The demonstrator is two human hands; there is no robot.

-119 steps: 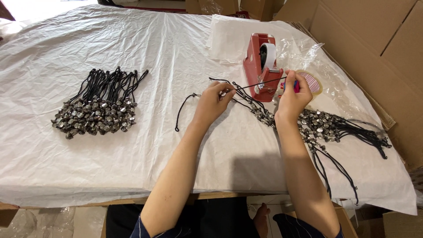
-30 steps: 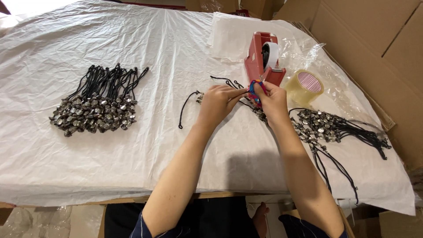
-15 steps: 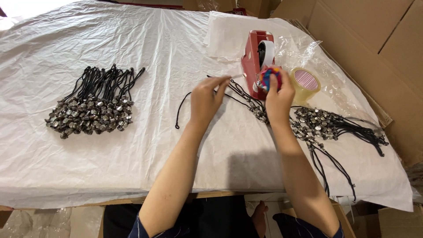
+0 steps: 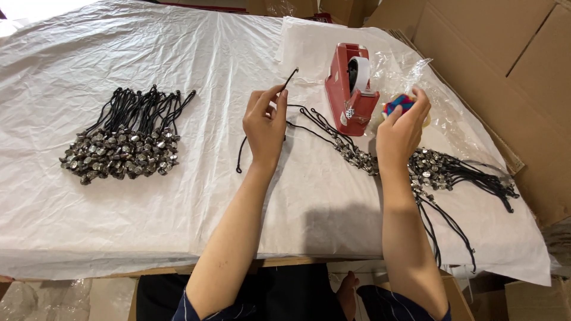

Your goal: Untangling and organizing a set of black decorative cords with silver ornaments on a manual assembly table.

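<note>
The left hand pinches a thin black cord between thumb and forefinger, its free end rising up and away from the fingertips toward the far right, while the rest of the cord hangs off the near side of the hand and curls down onto the white plastic sheet just left of the wrist. The cord's long axis thus runs on a slant, near-left to far-right, straight through the pinch. The right hand is curled round a small multicoloured object, gripping it at the fingertips; what it is cannot be told. Just beyond and to the left of that hand stands a red tape dispenser with its white roll, nearer the right hand than the left. Between the two hands, a loose line of black cords with metal beads stretches away from the right wrist toward the left hand's fingers, and a larger tangle of them lies just right of the right forearm. Well apart to the left of the left hand rests a gathered bundle of beaded cords. A crumpled clear plastic bag lies beyond the right hand; its contents cannot be made out. Brown cardboard lies beyond the sheet to the right.
</note>
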